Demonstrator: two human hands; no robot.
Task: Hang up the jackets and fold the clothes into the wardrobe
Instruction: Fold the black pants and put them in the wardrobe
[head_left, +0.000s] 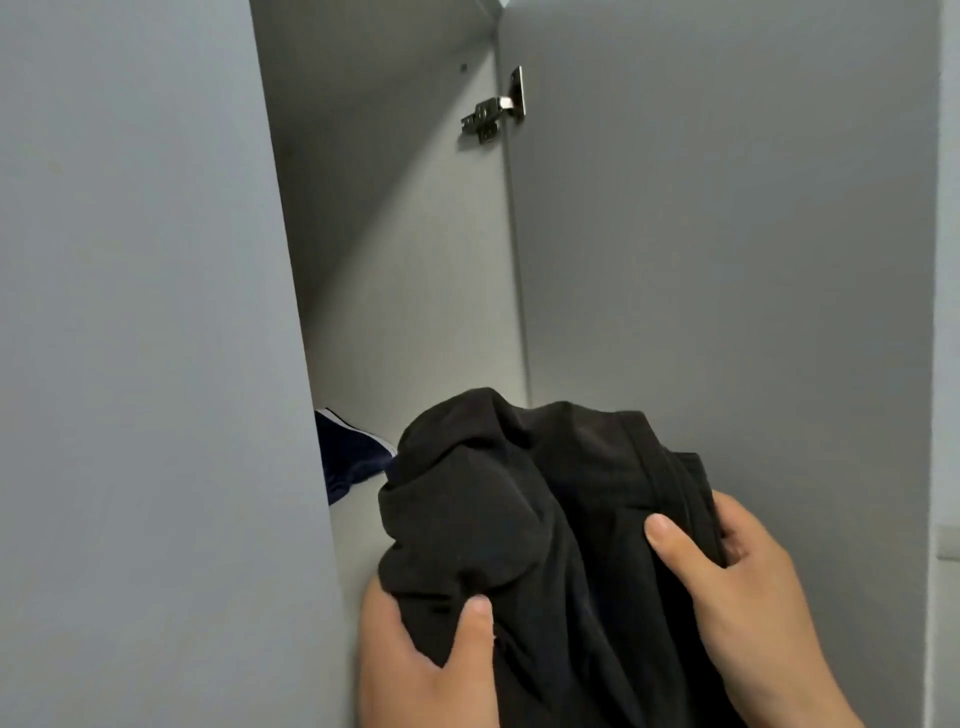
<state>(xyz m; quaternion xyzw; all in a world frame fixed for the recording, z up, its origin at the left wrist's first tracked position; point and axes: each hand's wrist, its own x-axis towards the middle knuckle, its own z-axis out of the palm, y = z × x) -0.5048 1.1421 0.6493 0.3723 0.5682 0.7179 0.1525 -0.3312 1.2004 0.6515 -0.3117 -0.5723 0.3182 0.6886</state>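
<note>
A bunched black garment (519, 519) is held up in front of the open wardrobe compartment (395, 291). My left hand (426, 660) grips its lower left part, thumb pressed on top of the cloth. My right hand (737, 587) grips its right side, thumb across the fabric and fingers curled behind a fold. Behind the black garment, on the pale shelf (353, 525), lies a navy garment with white stripes (348, 457), partly hidden by the left door.
A grey door panel (145, 364) fills the left of the view and stands close to my left hand. The opened right door (727, 234) hangs on a metal hinge (496, 106). A white wall edge (948, 312) runs down the far right.
</note>
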